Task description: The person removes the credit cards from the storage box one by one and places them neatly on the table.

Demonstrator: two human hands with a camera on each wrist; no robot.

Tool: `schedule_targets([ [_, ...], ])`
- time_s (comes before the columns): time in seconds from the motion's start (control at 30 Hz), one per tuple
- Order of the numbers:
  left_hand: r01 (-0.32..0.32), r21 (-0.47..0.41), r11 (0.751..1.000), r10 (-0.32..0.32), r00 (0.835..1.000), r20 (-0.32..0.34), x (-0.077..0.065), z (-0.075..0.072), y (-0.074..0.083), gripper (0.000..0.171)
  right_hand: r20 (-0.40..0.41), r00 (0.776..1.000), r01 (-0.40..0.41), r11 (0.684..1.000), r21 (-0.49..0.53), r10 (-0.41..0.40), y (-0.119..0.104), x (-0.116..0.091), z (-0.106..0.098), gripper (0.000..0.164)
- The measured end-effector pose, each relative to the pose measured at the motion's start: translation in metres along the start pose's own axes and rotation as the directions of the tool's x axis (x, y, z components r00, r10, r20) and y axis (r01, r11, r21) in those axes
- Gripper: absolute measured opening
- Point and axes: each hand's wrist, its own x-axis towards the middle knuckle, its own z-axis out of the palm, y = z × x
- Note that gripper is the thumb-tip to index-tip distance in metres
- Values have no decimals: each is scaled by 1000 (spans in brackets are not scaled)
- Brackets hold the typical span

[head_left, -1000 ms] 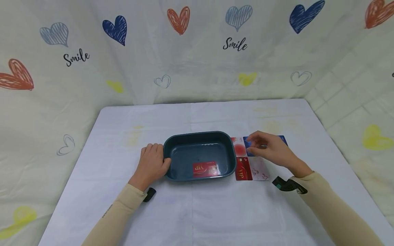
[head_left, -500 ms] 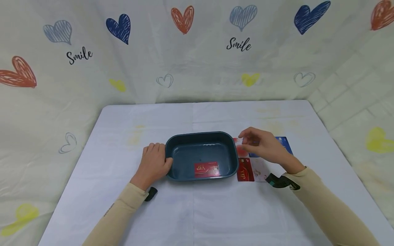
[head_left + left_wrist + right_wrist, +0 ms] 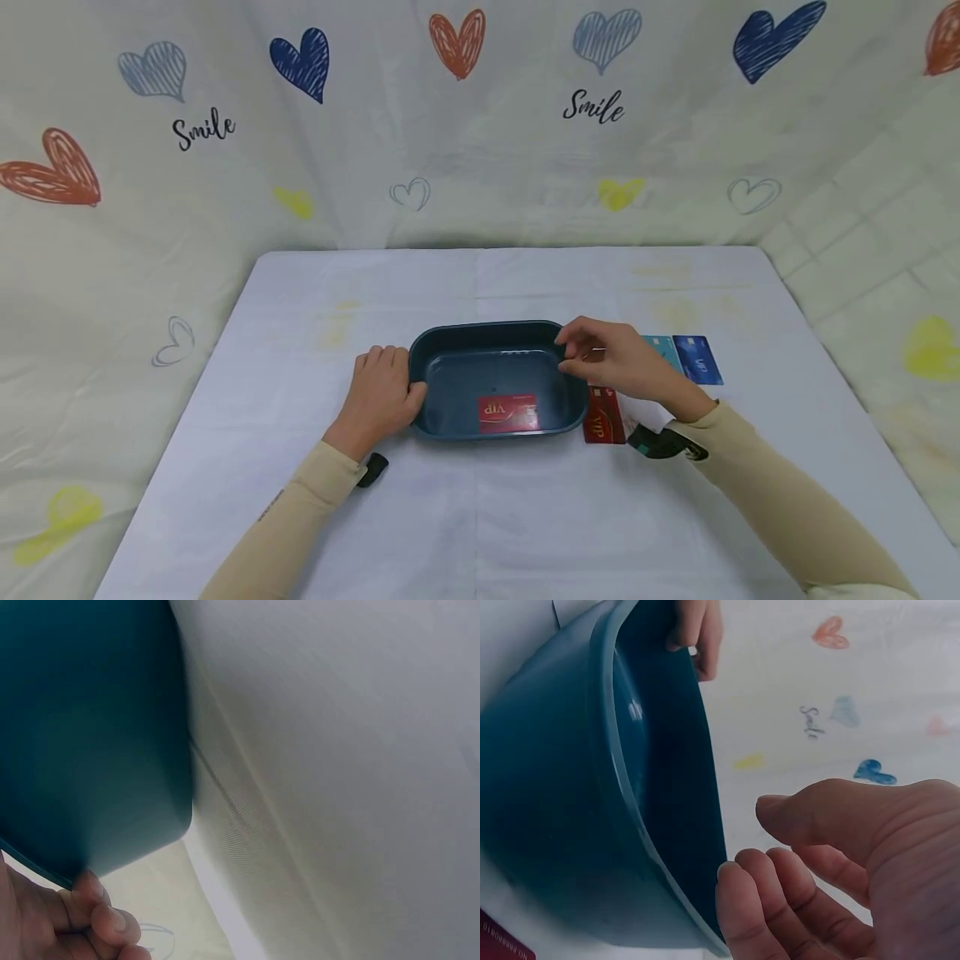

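A dark teal plastic basin (image 3: 480, 375) stands on the white table with a red VIP card (image 3: 508, 413) lying inside it. At its left end my left hand (image 3: 378, 392) grips the rim, with the thumb over the inside and fingertips showing under the outer edge in the left wrist view. My right hand (image 3: 611, 358) is at the basin's right rim, its thumb and bent fingers apart with nothing between them in the right wrist view. Beside the basin lie another red card (image 3: 603, 415), a pale card (image 3: 643, 412) partly under the wrist, a light blue card (image 3: 663, 350) and a dark blue card (image 3: 698, 360).
The white table (image 3: 480, 517) extends around the basin. A pale cloth wall (image 3: 510, 142) printed with hearts stands behind the table's far edge. A black strap (image 3: 663, 443) sits at the right wrist.
My right hand has moved left from over the cards to the basin's right rim, uncovering the blue cards and covering the pink one. The left hand keeps its grip.
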Motion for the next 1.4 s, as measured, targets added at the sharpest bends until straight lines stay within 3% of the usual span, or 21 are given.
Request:
schedule_targets([
  [0.67,-9,19,1000,8,1000,7,2,1,-2,15,107,991,91,995,-40,-86,-11,26,32,29],
  [1.17,-24,33,999,25,1000,-12,1,1,-3,16,189,968,180,982,-61,-165,-16,37,50,29],
  [1.4,-13,13,1000,13,1000,2,1,0,-2,15,239,957,196,973,-122,-163,-18,43,59,29],
])
